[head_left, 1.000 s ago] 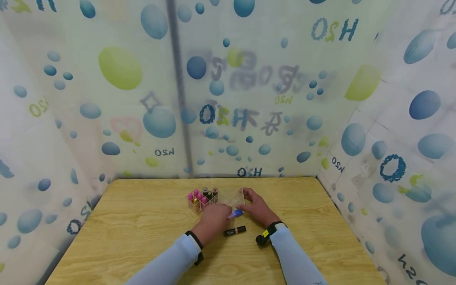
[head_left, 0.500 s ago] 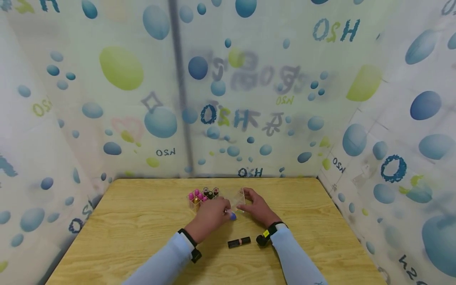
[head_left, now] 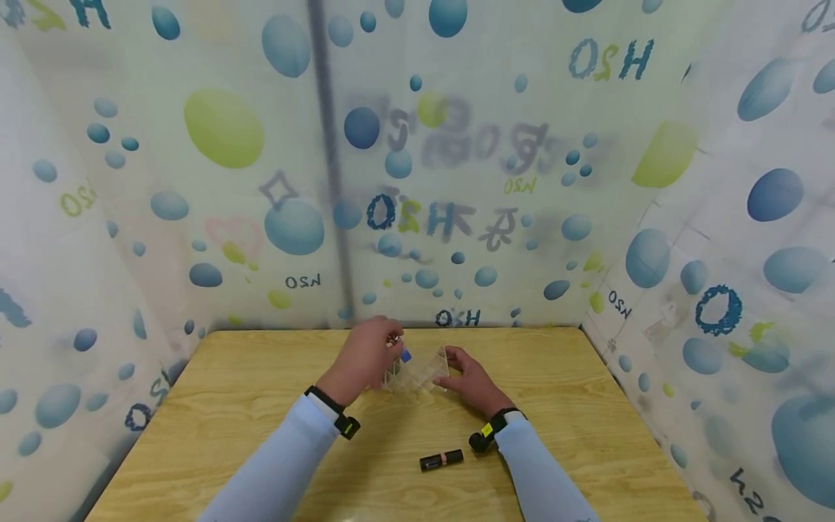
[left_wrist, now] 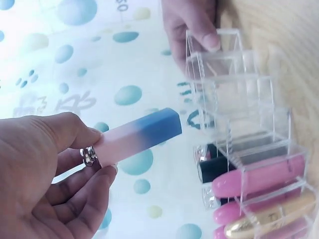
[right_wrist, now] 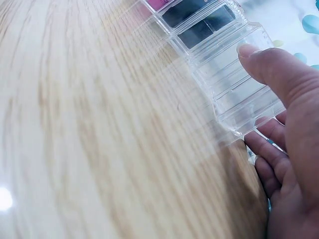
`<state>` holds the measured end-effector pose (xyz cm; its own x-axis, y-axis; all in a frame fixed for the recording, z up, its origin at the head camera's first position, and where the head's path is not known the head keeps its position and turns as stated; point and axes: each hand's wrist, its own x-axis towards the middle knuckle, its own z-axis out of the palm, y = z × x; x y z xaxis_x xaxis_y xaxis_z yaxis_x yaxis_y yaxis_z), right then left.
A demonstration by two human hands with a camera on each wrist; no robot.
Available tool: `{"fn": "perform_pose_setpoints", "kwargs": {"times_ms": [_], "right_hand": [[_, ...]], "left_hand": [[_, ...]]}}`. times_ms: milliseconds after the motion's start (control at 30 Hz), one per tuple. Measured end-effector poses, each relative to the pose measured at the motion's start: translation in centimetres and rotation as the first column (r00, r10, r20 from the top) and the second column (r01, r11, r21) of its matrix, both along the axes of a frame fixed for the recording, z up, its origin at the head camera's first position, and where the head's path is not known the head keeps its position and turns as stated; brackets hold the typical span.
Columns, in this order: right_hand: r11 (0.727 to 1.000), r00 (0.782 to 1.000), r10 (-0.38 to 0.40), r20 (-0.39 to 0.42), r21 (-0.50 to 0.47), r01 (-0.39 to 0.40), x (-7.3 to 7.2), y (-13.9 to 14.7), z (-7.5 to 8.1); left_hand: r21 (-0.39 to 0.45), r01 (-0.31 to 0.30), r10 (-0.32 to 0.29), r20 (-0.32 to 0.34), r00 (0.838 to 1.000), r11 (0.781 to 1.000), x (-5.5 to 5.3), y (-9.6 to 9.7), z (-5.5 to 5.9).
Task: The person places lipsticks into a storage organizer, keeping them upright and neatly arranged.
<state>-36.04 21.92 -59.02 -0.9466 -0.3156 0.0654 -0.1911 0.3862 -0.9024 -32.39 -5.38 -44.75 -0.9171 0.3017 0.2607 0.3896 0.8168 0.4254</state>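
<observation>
My left hand [head_left: 361,360] is raised over the left part of a clear divided lipstick organizer [head_left: 417,375]. Between thumb and fingers it pinches a square lipstick tube [left_wrist: 139,137], pale pink fading to blue, tilted and apart from the organizer in the left wrist view. At the organizer's right end, my right hand [head_left: 475,383] grips the wall, thumb [right_wrist: 259,62] on the near side and fingers beyond. Pink tubes [left_wrist: 264,177], a gold tube [left_wrist: 271,216] and black tubes [left_wrist: 212,169] fill slots at the other end; the slots near my right hand hold nothing.
A black lipstick tube [head_left: 441,460] with a pinkish band lies on the wooden table [head_left: 215,413], between my forearms and nearer to me. Behind the table's far edge hangs a curtain [head_left: 293,181] printed with blue and green drops.
My left hand has lifted the pink-and-blue lipstick tube and carried it up, away and to the left. The black lipstick tube has rolled toward me. My right hand has stayed put.
</observation>
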Motion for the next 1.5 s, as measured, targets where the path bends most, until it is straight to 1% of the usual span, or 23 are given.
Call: {"fn": "perform_pose_setpoints", "kwargs": {"times_ms": [67,133,300,400,533,667,800,933,1033,1067,1167,1300,1367,1500], "right_hand": [[1.000,1.000,0.001,0.004,-0.002,-0.001,0.0,0.0,0.0],[1.000,1.000,0.002,0.008,-0.001,-0.002,0.0,0.0,0.0],[1.000,1.000,0.004,0.020,0.006,-0.004,0.0,0.0,0.0],[1.000,1.000,0.008,0.018,0.010,-0.008,0.1,0.0,0.0],[1.000,1.000,0.002,0.008,0.009,-0.003,0.1,0.0,0.1],[1.000,1.000,0.001,-0.001,-0.009,-0.001,0.0,0.0,0.1],[0.999,1.000,0.009,0.004,-0.037,-0.009,0.0,0.0,0.0],[0.999,1.000,0.009,0.010,-0.039,-0.009,0.1,0.0,0.1],[1.000,1.000,0.004,0.010,-0.028,-0.004,0.2,-0.1,0.2],[1.000,1.000,0.004,0.009,-0.023,-0.004,0.2,-0.1,0.2],[1.000,1.000,0.009,0.006,-0.015,-0.009,0.2,-0.1,0.2],[1.000,1.000,0.017,0.002,0.001,-0.017,0.0,0.0,0.1],[1.000,1.000,0.017,0.002,0.005,-0.017,0.0,0.0,0.1],[1.000,1.000,0.013,0.015,-0.003,-0.012,0.0,0.0,0.2]], "left_hand": [[-0.006,-0.011,0.011,-0.003,1.000,1.000,-0.4,-0.1,0.2],[-0.027,-0.011,0.010,-0.017,1.000,1.000,-0.9,-0.1,0.1],[-0.069,-0.017,0.018,0.018,1.000,0.997,-1.7,-0.1,-0.8],[-0.056,-0.019,0.021,0.042,0.999,0.998,-2.0,0.1,-1.4],[-0.006,-0.024,0.024,0.062,0.998,1.000,-2.3,0.3,-2.0],[0.028,-0.018,0.016,0.046,0.999,0.999,-2.5,0.4,-2.1],[0.010,-0.011,0.010,0.033,0.999,1.000,-2.7,0.6,-2.2],[-0.008,-0.014,0.015,0.081,0.997,1.000,-2.7,0.8,-2.4],[-0.005,-0.010,0.011,0.120,0.993,1.000,-2.9,1.0,-2.8],[-0.009,-0.010,0.011,0.123,0.992,1.000,-2.9,1.1,-3.0],[-0.065,0.000,0.007,0.103,0.995,0.998,-3.3,1.4,-3.8],[-0.156,-0.002,0.010,0.051,0.999,0.988,-3.6,1.7,-4.7],[-0.170,-0.006,0.012,0.035,0.999,0.985,-3.7,1.7,-4.9],[-0.182,-0.004,0.009,0.026,1.000,0.983,-3.7,1.8,-5.3]]}}
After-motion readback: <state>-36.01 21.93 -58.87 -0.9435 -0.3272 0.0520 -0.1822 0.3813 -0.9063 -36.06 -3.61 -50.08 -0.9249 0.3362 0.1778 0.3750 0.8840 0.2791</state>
